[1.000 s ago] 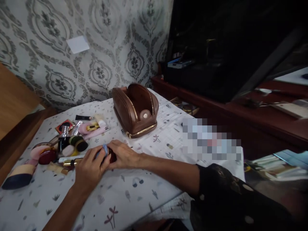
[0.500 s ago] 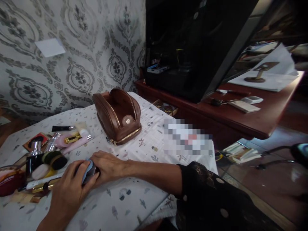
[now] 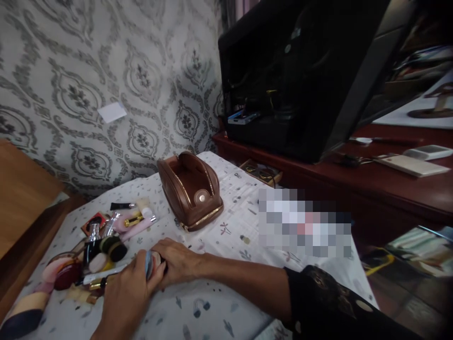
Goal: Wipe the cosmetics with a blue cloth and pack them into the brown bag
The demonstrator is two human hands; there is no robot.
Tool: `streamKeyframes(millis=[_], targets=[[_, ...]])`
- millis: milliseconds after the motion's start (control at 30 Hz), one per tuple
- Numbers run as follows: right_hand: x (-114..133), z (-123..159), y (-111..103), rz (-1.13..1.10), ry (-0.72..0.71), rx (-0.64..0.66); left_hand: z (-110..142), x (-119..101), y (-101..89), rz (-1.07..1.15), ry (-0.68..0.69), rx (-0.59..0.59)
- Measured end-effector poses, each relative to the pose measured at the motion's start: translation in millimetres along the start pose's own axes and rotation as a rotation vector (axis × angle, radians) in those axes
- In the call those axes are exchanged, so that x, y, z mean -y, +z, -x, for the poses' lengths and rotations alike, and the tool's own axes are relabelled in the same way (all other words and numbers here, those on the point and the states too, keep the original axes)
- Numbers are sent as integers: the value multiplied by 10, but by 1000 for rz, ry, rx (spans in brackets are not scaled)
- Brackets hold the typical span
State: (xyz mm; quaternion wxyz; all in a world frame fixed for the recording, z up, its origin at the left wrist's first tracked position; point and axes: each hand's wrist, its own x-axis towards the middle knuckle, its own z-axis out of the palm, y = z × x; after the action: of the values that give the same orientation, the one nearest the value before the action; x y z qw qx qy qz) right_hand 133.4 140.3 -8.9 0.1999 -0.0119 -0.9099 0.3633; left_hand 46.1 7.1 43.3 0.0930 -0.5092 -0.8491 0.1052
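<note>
handling a small blue-edged item [image 3: 149, 264] between left hand [image 3: 130, 285] and right hand [image 3: 181, 262], each grip curled closed around it, at the table [image 3: 177, 318] in front of the open brown pouch [image 3: 201, 211]; step looks like two-handed working, next move calling for a steady hold.

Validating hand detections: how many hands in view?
2: the left hand and the right hand, close together at a small blue-edged item, both nearer the camera than the brown bag.
</note>
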Motion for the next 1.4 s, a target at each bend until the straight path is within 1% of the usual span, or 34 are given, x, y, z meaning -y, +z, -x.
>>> streamKeyframes(millis=[67,133,167,267,367,500,633,700,767,833,900,933,1000,1067,1133,1200,1233,1300,1400], targets=[[-16,-6,5,-19,5,4,-10,-45,-115,-13,-35,83],[-21,-11,6,-27,10,6,-12,-57,-165,8,-41,116],[-20,-12,6,-27,10,8,-8,-54,-166,26,-44,114],[-8,-8,4,-2,29,8,25,-43,-111,54,-73,79],[4,-6,2,18,67,5,76,-54,-29,17,-80,26],[12,-19,9,27,44,7,118,-71,28,55,17,-28],[9,-35,26,34,13,-23,45,-40,-46,198,83,-112],[5,-37,27,7,4,-44,-85,-14,-137,221,123,-183],[3,-34,21,-11,26,-40,-299,7,-263,199,147,-301],[6,-27,12,-12,68,-33,-585,15,-422,209,198,-447],[13,-17,5,-44,80,-27,-902,4,-601,188,184,-517],[18,-12,1,-72,78,-27,-1056,-10,-692,153,170,-528],[29,-2,-5,-117,81,-34,-1330,-49,-858,63,182,-495],[40,7,-12,-120,84,-37,-1533,-100,-986,-20,266,-402],[49,11,-21,-93,90,-37,-1658,-155,-1071,-54,360,-290],[54,11,-29,-84,87,-23,-1714,-201,-1119,-69,406,-223],[56,9,-32,-84,88,-16,-1721,-216,-1133,-82,403,-213],[55,4,-34,-82,89,-13,-1697,-229,-1142,-118,367,-220],[48,-4,-23,-72,93,-19,-1592,-213,-1124,-149,311,-237]])
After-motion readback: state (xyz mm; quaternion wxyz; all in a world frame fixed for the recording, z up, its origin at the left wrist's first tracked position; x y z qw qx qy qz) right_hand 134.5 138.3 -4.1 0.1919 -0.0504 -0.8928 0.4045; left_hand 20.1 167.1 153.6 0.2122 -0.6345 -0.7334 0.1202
